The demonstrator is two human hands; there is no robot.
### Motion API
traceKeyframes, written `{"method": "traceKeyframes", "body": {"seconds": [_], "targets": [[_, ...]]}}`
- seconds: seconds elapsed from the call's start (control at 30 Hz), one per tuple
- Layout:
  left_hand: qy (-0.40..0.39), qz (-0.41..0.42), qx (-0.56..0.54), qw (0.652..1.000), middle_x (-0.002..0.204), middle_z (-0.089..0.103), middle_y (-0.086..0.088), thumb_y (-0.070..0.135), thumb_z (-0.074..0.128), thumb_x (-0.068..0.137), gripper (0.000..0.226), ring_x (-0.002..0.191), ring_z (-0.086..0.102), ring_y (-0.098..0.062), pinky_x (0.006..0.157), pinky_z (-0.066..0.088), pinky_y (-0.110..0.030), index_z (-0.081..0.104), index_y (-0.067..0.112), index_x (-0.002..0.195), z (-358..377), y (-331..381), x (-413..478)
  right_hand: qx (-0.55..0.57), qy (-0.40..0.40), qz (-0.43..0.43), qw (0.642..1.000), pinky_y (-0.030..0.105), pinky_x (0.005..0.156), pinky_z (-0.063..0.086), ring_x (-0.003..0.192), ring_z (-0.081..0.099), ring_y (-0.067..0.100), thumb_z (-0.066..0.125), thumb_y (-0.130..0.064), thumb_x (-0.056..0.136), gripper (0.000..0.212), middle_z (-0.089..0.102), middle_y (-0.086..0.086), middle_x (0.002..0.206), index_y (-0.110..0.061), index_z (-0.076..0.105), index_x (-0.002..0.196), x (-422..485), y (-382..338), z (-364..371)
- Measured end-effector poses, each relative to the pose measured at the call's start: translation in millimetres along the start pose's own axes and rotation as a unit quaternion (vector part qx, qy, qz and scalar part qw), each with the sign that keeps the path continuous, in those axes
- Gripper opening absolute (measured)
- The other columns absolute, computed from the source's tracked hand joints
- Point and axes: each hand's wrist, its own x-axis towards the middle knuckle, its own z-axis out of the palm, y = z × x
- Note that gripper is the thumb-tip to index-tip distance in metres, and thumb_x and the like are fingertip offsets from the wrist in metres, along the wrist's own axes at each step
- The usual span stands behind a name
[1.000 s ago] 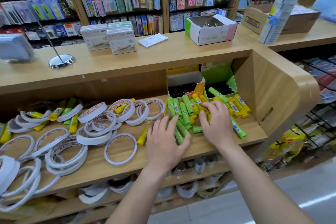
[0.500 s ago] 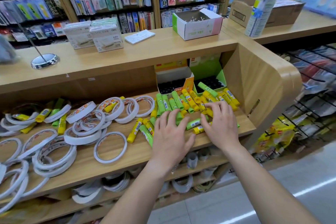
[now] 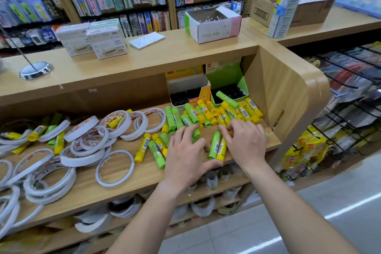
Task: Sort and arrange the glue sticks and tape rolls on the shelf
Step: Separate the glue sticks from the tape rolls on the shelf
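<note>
Green and yellow glue sticks (image 3: 208,113) lie jumbled on the right part of the wooden shelf (image 3: 127,179). A green and a yellow stick (image 3: 217,146) lie side by side between my hands. My left hand (image 3: 187,154) rests flat with spread fingers on the sticks, its thumb near the pair. My right hand (image 3: 245,140) lies with its fingers spread on the sticks to the right. White tape rolls (image 3: 86,144) cover the left part of the shelf, with a few glue sticks (image 3: 58,142) mixed in.
An orange box (image 3: 204,93) and a green box (image 3: 226,80) of black-capped sticks stand at the shelf's back right. The shelf's wooden side wall (image 3: 274,93) closes the right end. More tape sits on the lower shelf (image 3: 123,210). Boxes (image 3: 212,24) stand on the counter above.
Both hands have raked glue sticks about on the shelf. A green and a yellow stick now lie parallel between the hands, and several sticks lie left of my left hand.
</note>
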Motion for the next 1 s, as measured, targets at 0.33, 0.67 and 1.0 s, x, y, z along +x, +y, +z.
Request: {"method": "traceKeyframes", "body": {"seconds": [0.33, 0.67, 1.0], "targets": [[0.019, 0.012, -0.014, 1.000, 0.142, 0.049, 0.005, 0.092, 0.048, 0.070, 0.062, 0.135, 0.036, -0.025, 0.109, 0.035, -0.045, 0.063, 0.032, 0.074, -2, -1, -1, 0.119, -0.041, -0.054, 0.991, 0.037, 0.069, 0.045, 0.074, 0.063, 0.020, 0.051, -0.040, 0.097, 0.029, 0.069, -0.007, 0.078, -0.022, 0.070, 0.084, -10, -4, 1], [0.030, -0.043, -0.024, 0.998, 0.136, 0.051, 0.010, 0.068, 0.061, 0.079, 0.038, 0.131, 0.039, -0.020, 0.105, 0.040, -0.040, 0.052, 0.032, 0.070, 1, 2, 2, 0.208, -0.083, -0.030, 0.974, 0.037, 0.073, 0.047, 0.081, 0.063, 0.020, 0.052, -0.029, 0.100, 0.023, 0.070, -0.004, 0.085, -0.017, 0.069, 0.091, 12, -10, -4], [0.023, -0.033, -0.037, 0.998, 0.146, 0.051, 0.006, 0.061, 0.063, 0.084, 0.030, 0.137, 0.040, -0.020, 0.111, 0.038, -0.042, 0.072, 0.033, 0.093, -4, -7, -2, 0.163, -0.096, -0.013, 0.982, 0.034, 0.081, 0.044, 0.093, 0.058, 0.016, 0.054, -0.030, 0.091, 0.021, 0.067, -0.011, 0.099, -0.026, 0.072, 0.100, -18, 1, -15]]}}
